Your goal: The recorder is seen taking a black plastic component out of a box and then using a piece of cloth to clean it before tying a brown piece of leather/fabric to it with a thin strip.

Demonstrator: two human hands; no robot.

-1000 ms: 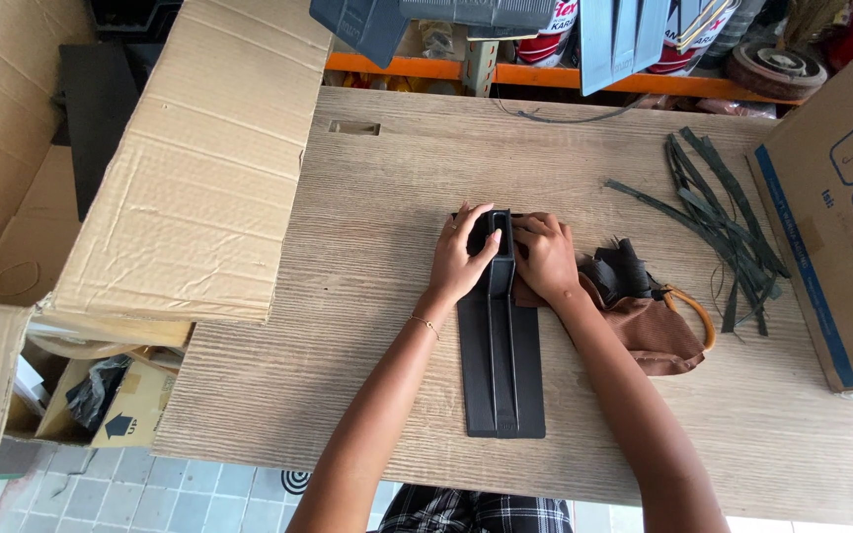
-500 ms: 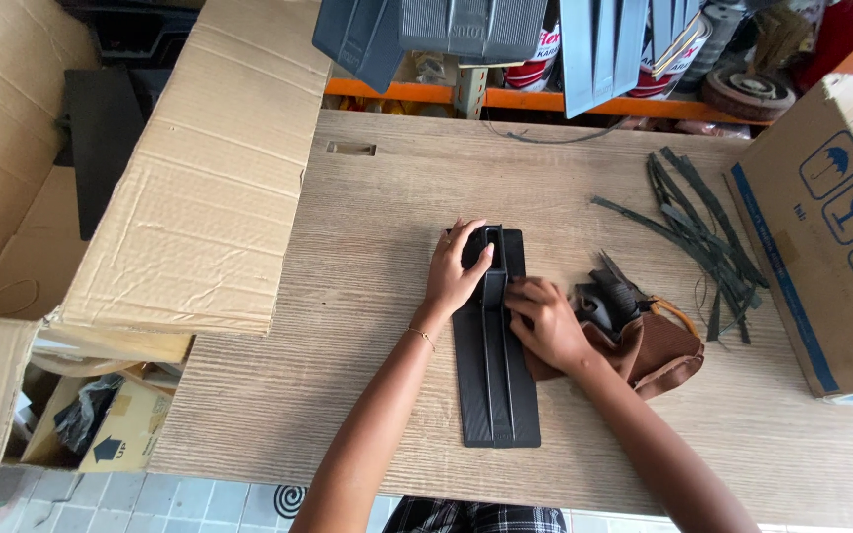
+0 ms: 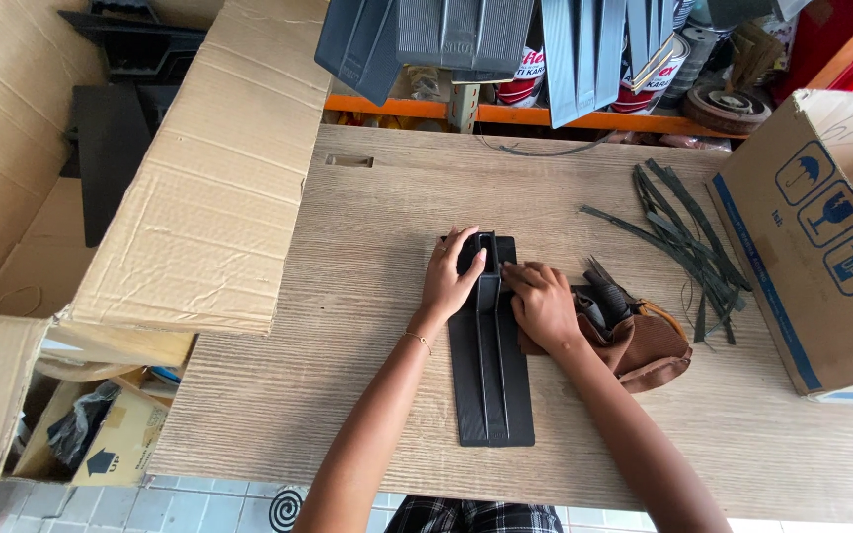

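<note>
Head view: left hand and right hand press flat, fingers together, on the black ribbed plastic panel. It looks stiff and light; grip its long edges

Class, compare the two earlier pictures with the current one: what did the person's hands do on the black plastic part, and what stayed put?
The right hand slid off the top end of the black ribbed part, down along its right edge beside the brown pouch. The left hand kept pressing the top end. The part, the pouch, the dark strips and the cardboard box on the wooden table lie as before.
</note>
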